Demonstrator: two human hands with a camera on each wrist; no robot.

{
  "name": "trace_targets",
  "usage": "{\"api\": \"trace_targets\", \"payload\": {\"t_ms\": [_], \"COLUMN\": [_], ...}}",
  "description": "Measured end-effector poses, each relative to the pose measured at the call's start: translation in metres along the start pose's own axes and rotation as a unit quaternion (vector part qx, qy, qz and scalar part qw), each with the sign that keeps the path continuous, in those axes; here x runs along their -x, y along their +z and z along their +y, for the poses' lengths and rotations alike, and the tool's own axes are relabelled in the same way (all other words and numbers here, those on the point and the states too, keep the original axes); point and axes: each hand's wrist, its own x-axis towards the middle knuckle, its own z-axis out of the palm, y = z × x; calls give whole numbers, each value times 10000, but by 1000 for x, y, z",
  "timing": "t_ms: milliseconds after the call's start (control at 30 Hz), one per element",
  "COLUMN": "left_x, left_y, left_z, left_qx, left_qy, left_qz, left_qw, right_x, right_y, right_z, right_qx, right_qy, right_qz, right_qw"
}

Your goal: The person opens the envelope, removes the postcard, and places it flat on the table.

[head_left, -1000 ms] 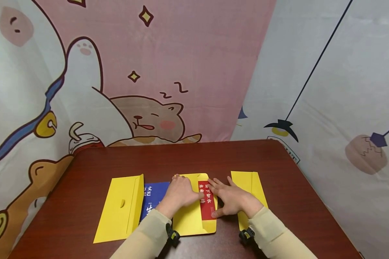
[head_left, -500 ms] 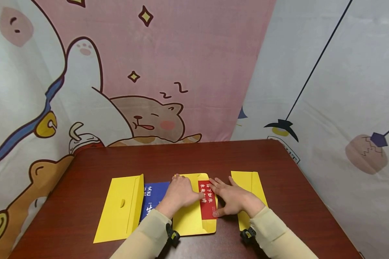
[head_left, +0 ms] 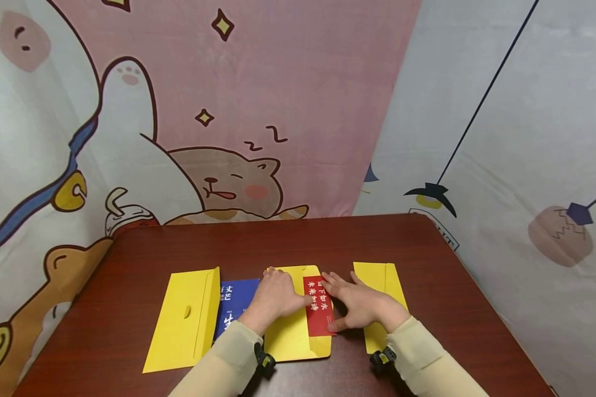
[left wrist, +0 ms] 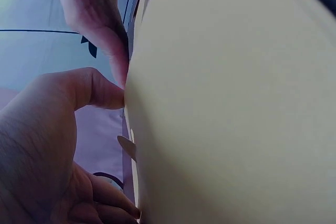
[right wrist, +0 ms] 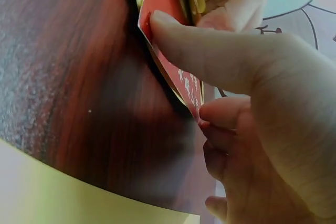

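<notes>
A yellow envelope (head_left: 285,342) lies in the middle of the table, with a red card (head_left: 319,315) bearing white characters at its right side. My left hand (head_left: 276,298) holds the envelope, fingers at its far left edge and thumb toward the card. My right hand (head_left: 362,303) grips the card's right edge. In the right wrist view its thumb (right wrist: 168,27) lies on the card's face and a fingertip touches the far end. The card's edge now sticks out slightly past the envelope. The envelope's pale surface (left wrist: 236,98) fills most of the left wrist view.
A second yellow envelope (head_left: 179,320) lies at the left, beside a blue card or booklet (head_left: 238,298) partly covered by the left arm. A third yellow envelope (head_left: 377,281) is under and behind the right hand. All lie on a dark wooden table (head_left: 278,242) before a cartoon-printed curtain.
My right hand has shifted slightly to the right, and the red card has slid with it a little beyond the envelope's right edge. The left hand has stayed still.
</notes>
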Motion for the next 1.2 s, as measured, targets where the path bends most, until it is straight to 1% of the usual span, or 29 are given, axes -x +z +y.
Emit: {"api": "trace_targets", "payload": {"t_ms": [100, 200, 333, 400, 467, 533, 600, 633, 733, 767, 833, 933, 1000, 1100, 1200], "left_x": [0, 0, -1, -1, -1, -1, -1, -1, -1, -1, -1, -2, -2, -2, -1], "left_y": [-1, -1, -1, -1, -1, -1, -2, -2, -2, -2, -2, -1, -1, -1, -2], "left_z": [0, 0, 0, 0, 0, 0, 1, 1, 1, 1, 1, 1, 1, 1, 1], "left_qx": [20, 83, 133, 140, 137, 153, 160, 161, 172, 156, 135, 146, 142, 161, 163], "left_qy": [-3, -11, -22, -37, -62, -90, -108, -120, -133, -140, -150, -169, -178, -186, -188], "left_qz": [-39, -56, -66, -78, -97, -106, -122, -128, -124, -130, -136, -134, -147, -149, -162], "left_qw": [10000, 9999, 9999, 9999, 9998, 9998, 9997, 9997, 9997, 9997, 9997, 9997, 9996, 9996, 9996], "right_x": [1, 2, 1, 0, -2, -5, -8, -9, -12, -13, -14, -15, -15, -15, -15], "right_y": [-2, -3, -2, -1, 1, 4, 7, 9, 12, 13, 14, 16, 17, 18, 18], "right_z": [1, 3, 2, 0, -2, -4, -6, -7, -9, -10, -11, -12, -12, -12, -12], "right_qx": [-405, -751, -1133, -1358, -1841, -2380, -3018, -3333, -4030, -4241, -4550, -4889, -5011, -5134, -5235], "right_qy": [-73, -104, -75, 38, 181, 409, 681, 854, 1328, 1440, 1589, 1653, 1683, 1690, 1694], "right_qz": [78, 263, 778, 1136, 1470, 1806, 2059, 2157, 2345, 2335, 2282, 2127, 2061, 1981, 1868], "right_qw": [9991, 9968, 9905, 9842, 9717, 9534, 9284, 9138, 8746, 8631, 8460, 8297, 8235, 8177, 8139]}}
